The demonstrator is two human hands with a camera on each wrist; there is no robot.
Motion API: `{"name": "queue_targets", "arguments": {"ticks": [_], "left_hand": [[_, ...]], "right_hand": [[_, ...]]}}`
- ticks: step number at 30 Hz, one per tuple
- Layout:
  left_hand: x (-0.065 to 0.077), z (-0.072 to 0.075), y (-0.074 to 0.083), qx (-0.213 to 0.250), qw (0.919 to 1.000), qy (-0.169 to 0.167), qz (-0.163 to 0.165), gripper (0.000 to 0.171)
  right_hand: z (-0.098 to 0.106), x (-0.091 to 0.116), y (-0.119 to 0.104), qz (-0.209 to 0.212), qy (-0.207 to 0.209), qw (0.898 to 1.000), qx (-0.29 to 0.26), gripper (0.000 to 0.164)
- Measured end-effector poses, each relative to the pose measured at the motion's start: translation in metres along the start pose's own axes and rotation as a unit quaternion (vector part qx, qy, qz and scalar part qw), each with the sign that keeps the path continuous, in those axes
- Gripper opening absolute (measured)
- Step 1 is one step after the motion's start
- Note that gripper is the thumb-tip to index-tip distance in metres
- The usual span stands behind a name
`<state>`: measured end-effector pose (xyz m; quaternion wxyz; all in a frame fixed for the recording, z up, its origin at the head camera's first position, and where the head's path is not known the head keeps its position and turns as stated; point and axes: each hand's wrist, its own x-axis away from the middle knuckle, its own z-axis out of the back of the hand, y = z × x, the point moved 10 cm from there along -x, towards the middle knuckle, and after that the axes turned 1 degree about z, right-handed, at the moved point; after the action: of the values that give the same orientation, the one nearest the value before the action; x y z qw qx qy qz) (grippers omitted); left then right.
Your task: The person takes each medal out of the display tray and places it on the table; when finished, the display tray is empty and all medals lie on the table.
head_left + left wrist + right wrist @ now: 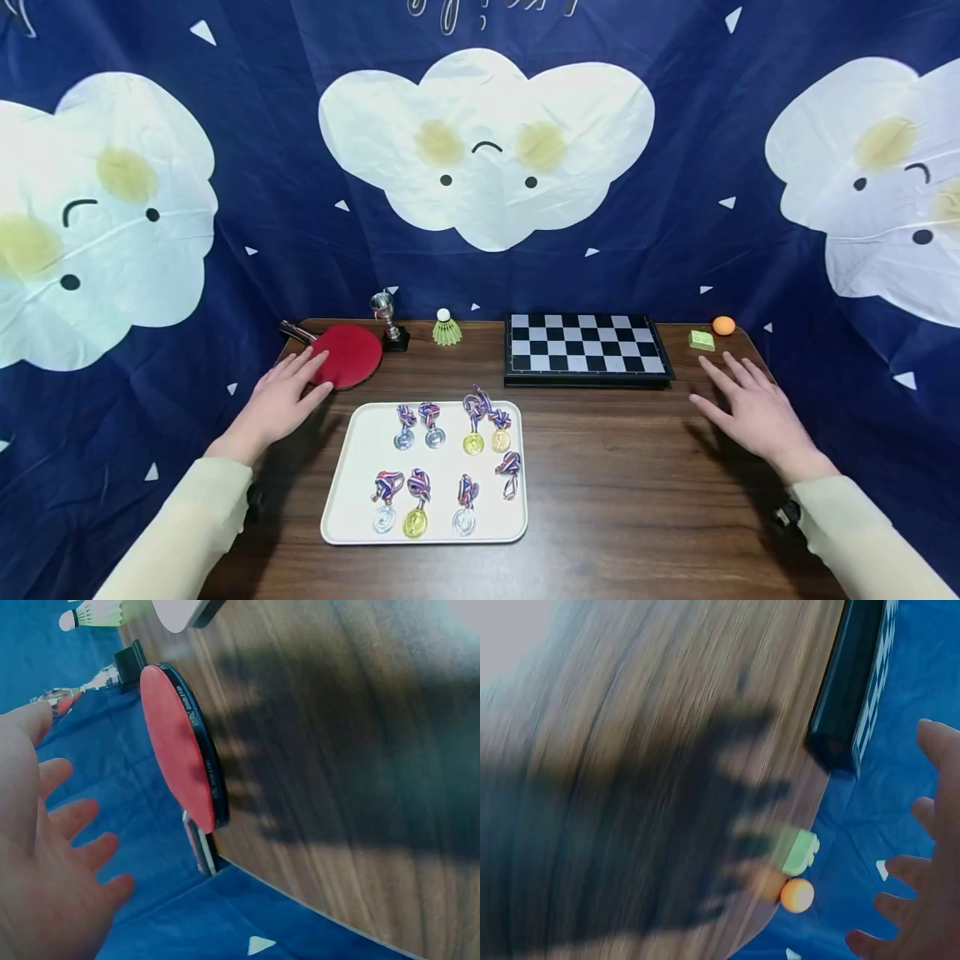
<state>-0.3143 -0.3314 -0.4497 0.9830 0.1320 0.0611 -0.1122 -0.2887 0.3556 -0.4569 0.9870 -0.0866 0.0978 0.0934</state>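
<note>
Red round table-tennis paddle (348,357): at the far left corner of the brown wood-grain tabletop (615,483), handle jutting past the edge. Left grip (277,404), a bare hand, released, fingers spread, near the paddle but apart from it. Right grip (757,412) likewise released, near a small pale-green block (701,340) and an orange ball (723,326), far right corner. Between, I note a silver trophy cup on black base (385,310), yellow-green shuttlecock (447,332), black-and-white chequered board (588,348). Nearer: white rectangular tray (347,479) bearing ribboned medals (415,523). Room: dark-blue cloth (262,125) printed with white clouds (487,100), behind and at both sides.
</note>
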Motion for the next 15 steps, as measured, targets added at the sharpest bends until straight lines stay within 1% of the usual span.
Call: {"name": "queue_targets", "arguments": {"ticks": [5,8,12,15], "left_hand": [[0.003,-0.004,-0.002,0.041,0.9991,0.006,-0.012,0.060],[0.006,-0.011,-0.005,0.069,0.9976,-0.001,-0.010,0.061],[0.013,-0.025,-0.008,0.118,0.9928,-0.017,-0.004,0.058],[0.021,-0.034,-0.009,0.157,0.9873,-0.021,0.000,0.052]], "right_hand": [[-0.009,-0.010,-0.019,0.006,0.004,1.000,-0.007,0.073],[-0.016,-0.015,-0.033,0.017,0.013,1.000,-0.022,0.071],[-0.027,-0.022,-0.057,0.042,0.018,0.998,-0.046,0.068],[-0.035,-0.026,-0.078,0.061,0.021,0.996,-0.064,0.064]]}}
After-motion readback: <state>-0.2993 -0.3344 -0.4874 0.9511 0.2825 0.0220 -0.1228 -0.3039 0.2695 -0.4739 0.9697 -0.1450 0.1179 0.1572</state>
